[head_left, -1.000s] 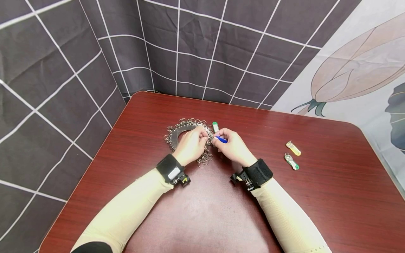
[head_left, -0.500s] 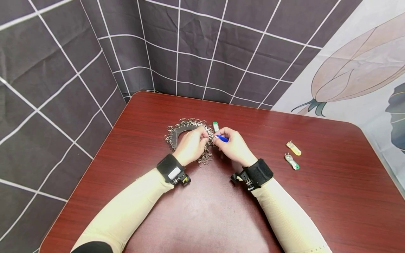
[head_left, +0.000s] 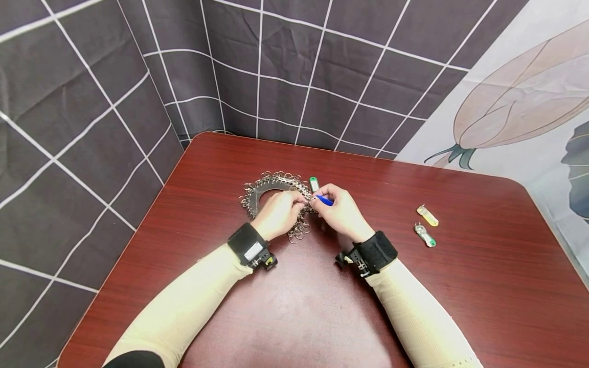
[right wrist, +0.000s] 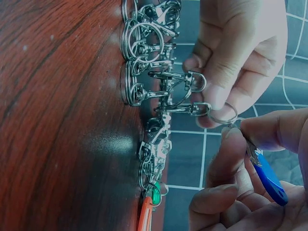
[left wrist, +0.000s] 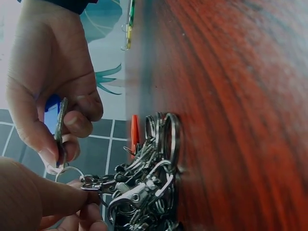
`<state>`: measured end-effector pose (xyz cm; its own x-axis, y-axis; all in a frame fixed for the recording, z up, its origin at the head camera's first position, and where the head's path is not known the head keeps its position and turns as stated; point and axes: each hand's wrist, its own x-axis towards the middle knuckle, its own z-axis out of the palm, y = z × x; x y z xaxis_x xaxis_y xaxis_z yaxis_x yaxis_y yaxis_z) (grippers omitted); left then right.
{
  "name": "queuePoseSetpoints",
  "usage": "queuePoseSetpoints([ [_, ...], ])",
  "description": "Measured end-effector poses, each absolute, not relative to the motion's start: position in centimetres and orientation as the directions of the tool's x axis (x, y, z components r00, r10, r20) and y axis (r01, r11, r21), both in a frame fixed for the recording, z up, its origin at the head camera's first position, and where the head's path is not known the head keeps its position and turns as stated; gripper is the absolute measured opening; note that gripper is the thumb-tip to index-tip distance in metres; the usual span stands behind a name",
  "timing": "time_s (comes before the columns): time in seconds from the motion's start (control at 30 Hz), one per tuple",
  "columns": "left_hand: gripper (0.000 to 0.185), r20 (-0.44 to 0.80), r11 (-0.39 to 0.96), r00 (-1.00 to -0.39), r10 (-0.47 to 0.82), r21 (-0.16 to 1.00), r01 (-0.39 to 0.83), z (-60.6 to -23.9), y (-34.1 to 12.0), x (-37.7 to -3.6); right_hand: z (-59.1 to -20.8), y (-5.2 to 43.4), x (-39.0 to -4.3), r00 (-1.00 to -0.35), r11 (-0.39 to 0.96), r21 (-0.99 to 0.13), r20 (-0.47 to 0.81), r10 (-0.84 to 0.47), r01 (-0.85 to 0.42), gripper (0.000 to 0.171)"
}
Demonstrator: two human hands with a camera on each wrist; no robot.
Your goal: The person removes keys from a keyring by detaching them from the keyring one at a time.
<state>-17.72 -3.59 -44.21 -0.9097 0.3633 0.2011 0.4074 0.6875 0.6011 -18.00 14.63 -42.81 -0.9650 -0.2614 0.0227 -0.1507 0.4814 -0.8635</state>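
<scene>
A flat grey ring (head_left: 252,198), its edge hung with several metal swivel clasps and split rings, lies under my left hand (head_left: 278,210). My left thumb and fingers pinch a split ring (right wrist: 224,114) joined to one swivel clasp (right wrist: 192,109). Close beside it, my right hand (head_left: 342,210) holds a blue key tag (right wrist: 270,182) with a key (left wrist: 61,125) on it. The right thumb and forefinger pinch at the tag's small wire loop, right at the split ring. The fingertips partly hide where the two rings meet.
Behind the hands lies a green key tag (head_left: 314,184). An orange tag (right wrist: 145,214) shows low by the clasps in the right wrist view. To the right on the brown table (head_left: 483,286) are a yellow tag (head_left: 428,215) and another green tag (head_left: 424,235), each with a key.
My left fingertips have moved slightly right, closer to the right fingers. The right hand keeps holding the blue key tag almost in place.
</scene>
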Motion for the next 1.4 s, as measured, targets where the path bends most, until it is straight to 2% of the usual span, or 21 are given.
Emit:
queuePoseSetpoints([
  [0.47, 0.008, 0.233, 0.678, -0.913, 0.334, 0.614, 0.404, -44.56, -3.73, -17.76, -42.66, 14.66, -18.09, -0.97, 0.523, -0.831, 0.072, -0.234, -0.188, 0.009],
  [0.77, 0.007, 0.223, 0.69, -0.926, 0.303, 0.619, 0.375, -44.29, -3.67, -17.62, -42.64, 14.71, -18.03, -0.97, 0.519, -0.837, 0.056, -0.238, -0.176, 0.008],
  [1.0, 0.005, 0.214, 0.697, -0.939, 0.267, 0.63, 0.342, -44.2, -3.69, -17.55, -43.02, 14.76, -18.07, -0.957, 0.483, -0.862, 0.012, -0.289, -0.156, 0.007],
  [1.4, 0.005, 0.265, 0.689, -0.928, 0.263, 0.621, 0.373, -44.08, -3.61, -17.65, -43.26, 14.85, -18.13, -0.947, 0.506, -0.847, -0.006, -0.322, -0.167, 0.008],
])
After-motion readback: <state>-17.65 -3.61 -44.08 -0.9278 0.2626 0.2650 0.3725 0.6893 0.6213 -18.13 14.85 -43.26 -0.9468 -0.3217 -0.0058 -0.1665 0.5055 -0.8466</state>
